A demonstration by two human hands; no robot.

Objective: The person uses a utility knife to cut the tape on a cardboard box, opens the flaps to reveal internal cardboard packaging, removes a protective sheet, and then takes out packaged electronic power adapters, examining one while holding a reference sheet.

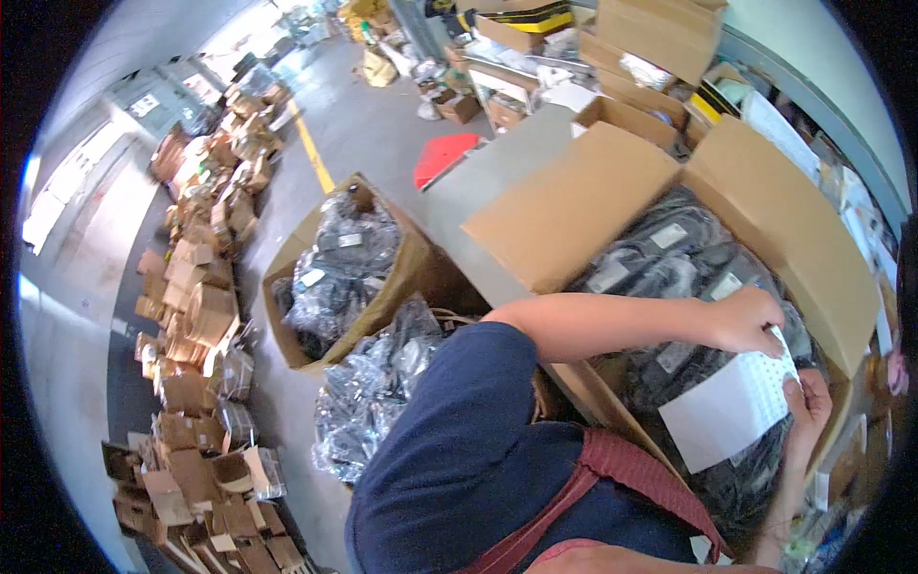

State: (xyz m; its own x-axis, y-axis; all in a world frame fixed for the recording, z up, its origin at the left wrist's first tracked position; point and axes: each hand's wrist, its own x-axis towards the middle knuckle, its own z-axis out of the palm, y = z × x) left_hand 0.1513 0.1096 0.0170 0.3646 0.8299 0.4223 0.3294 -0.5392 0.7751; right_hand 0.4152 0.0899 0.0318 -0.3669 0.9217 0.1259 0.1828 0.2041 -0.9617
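My left hand (744,320) pinches the upper edge of a white paper sheet (717,416). Close by, my right hand (809,407) grips the right side of the same sheet between thumb and fingers. Small printed marks cover part of the paper, and its lower left end droops. Both hands are over an open cardboard box (803,230) with its flaps spread out. Inside it lie dark items in clear plastic bags (669,263), several with white labels. The sheet and my arms hide part of the contents.
A second open carton (411,277) on the floor at left holds more bagged items, with clear plastic bags (368,402) beside it. Flattened and open cardboard boxes (206,316) are heaped along the far left. A grey table (521,158) carries smaller boxes; a red object (445,158) sits near its edge.
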